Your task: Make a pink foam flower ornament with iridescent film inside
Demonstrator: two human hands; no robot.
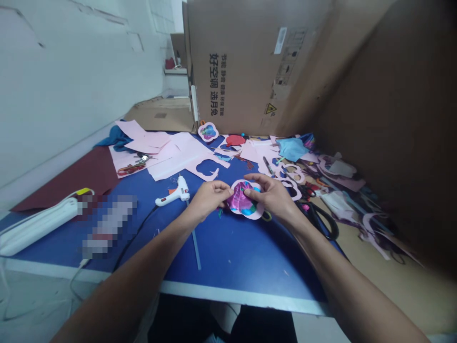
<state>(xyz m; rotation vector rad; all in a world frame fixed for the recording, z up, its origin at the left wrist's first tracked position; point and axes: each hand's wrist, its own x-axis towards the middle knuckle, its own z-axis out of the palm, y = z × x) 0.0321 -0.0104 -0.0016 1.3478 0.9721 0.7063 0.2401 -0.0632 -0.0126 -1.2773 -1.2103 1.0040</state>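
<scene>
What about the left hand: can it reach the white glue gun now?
Probably yes. The glue gun lies on the blue table beside the left hand, nothing between them. But that hand and the right hand both pinch the pink paper cutout, so it must let go first.

There are two flower-shaped pink paper discs with multicoloured centres [238, 202] [208, 132], one white hot glue gun [177, 194], one white power strip [39, 223], one pair of black-handled scissors [323, 221], one thin clear glue stick [195, 245] and two brown cardboard boxes [257, 66] [160, 114].
</scene>
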